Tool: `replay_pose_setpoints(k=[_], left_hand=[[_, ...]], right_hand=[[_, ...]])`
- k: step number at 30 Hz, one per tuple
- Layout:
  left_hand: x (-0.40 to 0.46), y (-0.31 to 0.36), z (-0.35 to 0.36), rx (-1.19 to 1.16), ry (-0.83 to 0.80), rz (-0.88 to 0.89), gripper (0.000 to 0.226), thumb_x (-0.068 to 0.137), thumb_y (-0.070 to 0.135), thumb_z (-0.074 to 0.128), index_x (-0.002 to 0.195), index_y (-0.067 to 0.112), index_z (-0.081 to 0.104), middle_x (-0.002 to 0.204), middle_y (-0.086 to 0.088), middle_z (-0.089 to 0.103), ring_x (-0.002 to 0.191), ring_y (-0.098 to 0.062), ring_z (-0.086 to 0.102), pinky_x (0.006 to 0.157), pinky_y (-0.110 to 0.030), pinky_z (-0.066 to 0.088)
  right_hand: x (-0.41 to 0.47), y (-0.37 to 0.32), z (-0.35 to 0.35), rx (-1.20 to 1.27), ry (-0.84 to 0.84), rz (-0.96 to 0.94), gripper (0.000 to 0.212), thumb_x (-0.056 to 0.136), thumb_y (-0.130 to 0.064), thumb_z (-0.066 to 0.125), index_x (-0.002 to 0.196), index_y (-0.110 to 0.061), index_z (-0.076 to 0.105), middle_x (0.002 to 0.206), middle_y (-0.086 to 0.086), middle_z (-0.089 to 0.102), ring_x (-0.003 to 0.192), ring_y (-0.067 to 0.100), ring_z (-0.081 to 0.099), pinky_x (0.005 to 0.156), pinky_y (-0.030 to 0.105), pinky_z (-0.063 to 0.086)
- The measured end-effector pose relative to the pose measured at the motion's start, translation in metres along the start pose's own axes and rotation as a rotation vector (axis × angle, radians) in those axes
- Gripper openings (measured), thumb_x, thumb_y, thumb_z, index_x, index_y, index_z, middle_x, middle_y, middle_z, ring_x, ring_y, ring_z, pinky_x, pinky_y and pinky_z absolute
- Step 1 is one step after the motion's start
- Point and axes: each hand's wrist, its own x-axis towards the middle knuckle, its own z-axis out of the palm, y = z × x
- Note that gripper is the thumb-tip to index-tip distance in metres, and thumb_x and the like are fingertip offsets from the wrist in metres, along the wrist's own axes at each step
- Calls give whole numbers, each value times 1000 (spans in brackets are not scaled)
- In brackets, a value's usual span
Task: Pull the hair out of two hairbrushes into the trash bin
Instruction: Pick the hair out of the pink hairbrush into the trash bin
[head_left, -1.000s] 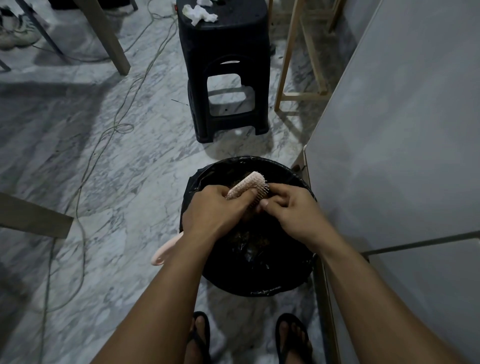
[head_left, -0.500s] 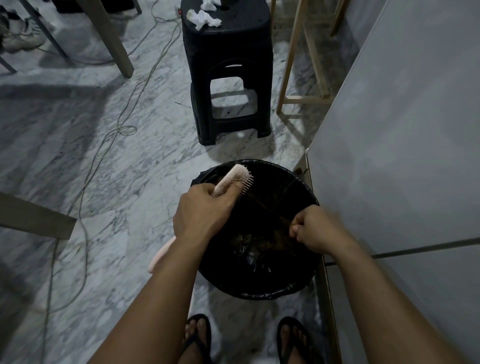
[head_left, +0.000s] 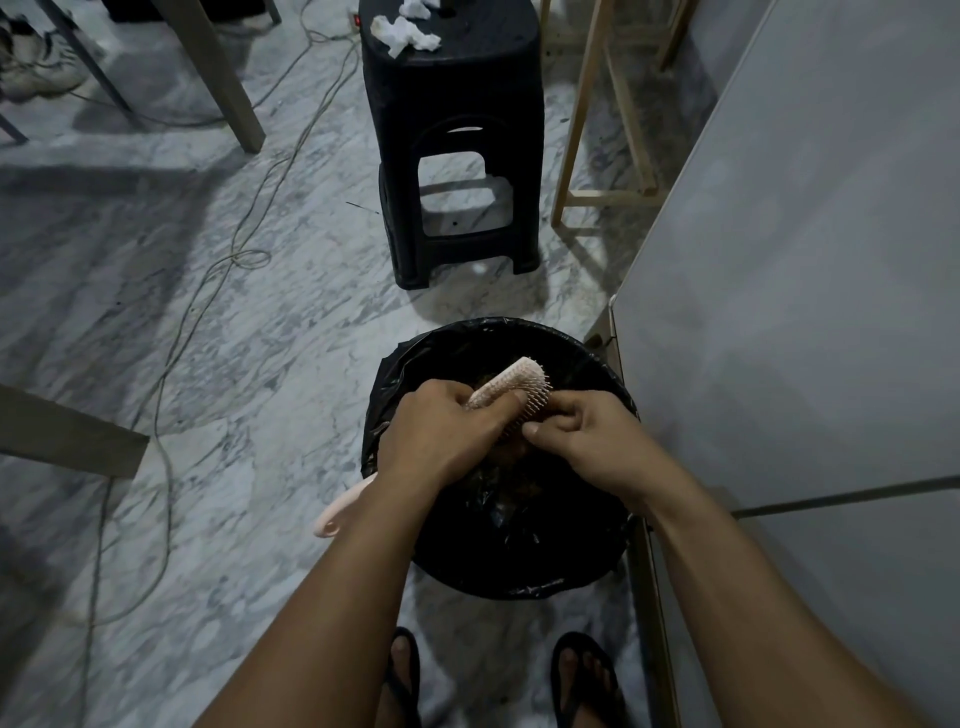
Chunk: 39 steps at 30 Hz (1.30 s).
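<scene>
Presently, head view only. Pink hairbrush (head_left: 511, 387) held over the open mouth of the black-lined trash bin (head_left: 597, 566). Long axis runs diagonally: bristled head up and to the right, over the far half of the bin; handle end down and to the left, emerging beneath the left forearm and projecting past the bin's left rim over the marble floor (head_left: 249, 374). Bristles face right and somewhat downward, toward the right hand.

Left hand (head_left: 441, 434): clenched around the brush at the neck, just below the head; thumb lies along the brush's edge, fingers wrapped beneath and out of sight.

Right hand (head_left: 582, 436): fingers curled in, thumb and fingertips pinched together at the bristle face, touching the pins. Brownish hair mass visible at the bristles and just below the pinch; whether strands are actually caught between the fingertips cannot be resolved.

Both hands above the bin's interior. Dark clumps lie inside on the liner; their content is indistinct.

Surroundings: black plastic stool (head_left: 457, 156) beyond the bin, crumpled white tissues (head_left: 402, 34) on its seat. Feet in black flip-flops (head_left: 584, 680) at the near rim.
</scene>
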Motion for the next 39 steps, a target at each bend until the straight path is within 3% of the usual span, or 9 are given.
replay_pose_setpoints(k=[4,9,15,19,23,27,30,35,39], left_hand=[[1,-1,-3,-6,50,-22,62,67,71,63,49,14,47,49,3,48,57,-24,55,54,-31,35],[5,-4,-15,-78,148,-109,62,74,69,62,68,8,67,57,-1,59,65,-24,63,59,-33,43],[2,-1,-14,-181,-35,-187,60,74,64,69,68,5,64,57,-4,63,52,-23,60,54,-28,40],[3,1,-15,-313,-72,-248,51,79,46,70,86,-4,70,64,-18,71,38,-20,48,48,-25,37],[7,-1,-24,-371,121,-259,39,82,45,67,81,7,72,62,-8,71,43,-17,53,51,-25,39],[5,-1,-25,-311,-1,-257,36,82,43,70,78,8,71,61,-8,66,40,-18,52,47,-25,38],[2,2,-18,-216,-138,-251,38,80,38,69,86,1,73,63,-7,61,39,-22,52,47,-25,39],[2,3,-14,-175,-269,-261,38,83,33,68,92,-4,73,74,-17,74,39,-21,54,45,-24,39],[0,4,-11,-173,-373,-248,36,85,32,67,94,-3,73,81,-22,75,43,-23,52,46,-25,38]], right_hand=[[4,6,-8,-249,92,22,27,94,-21,58,71,-18,74,51,-6,63,40,1,45,50,20,38],[9,22,-19,-566,155,247,38,90,-26,59,53,-24,65,51,-7,66,59,10,60,70,32,52],[8,17,-11,-824,336,462,26,89,-32,56,108,-18,67,113,12,66,104,34,62,79,34,45],[6,16,-11,-873,377,569,32,89,-29,56,117,-13,59,119,14,61,106,33,60,76,35,43],[3,21,-11,-905,313,607,33,87,-27,55,117,-14,59,121,14,61,107,33,60,77,35,45],[7,22,-11,-723,168,409,18,87,-30,61,102,-23,70,115,7,69,104,28,64,87,35,51],[8,10,-8,-528,184,150,51,81,-26,72,130,-24,58,130,1,62,121,21,58,103,32,44],[5,1,-3,-273,381,-196,22,78,-26,76,99,-29,71,86,-6,69,77,9,66,75,26,55],[7,8,-1,-366,262,-238,44,76,-20,78,114,-40,68,89,-11,50,70,3,51,71,9,40]])
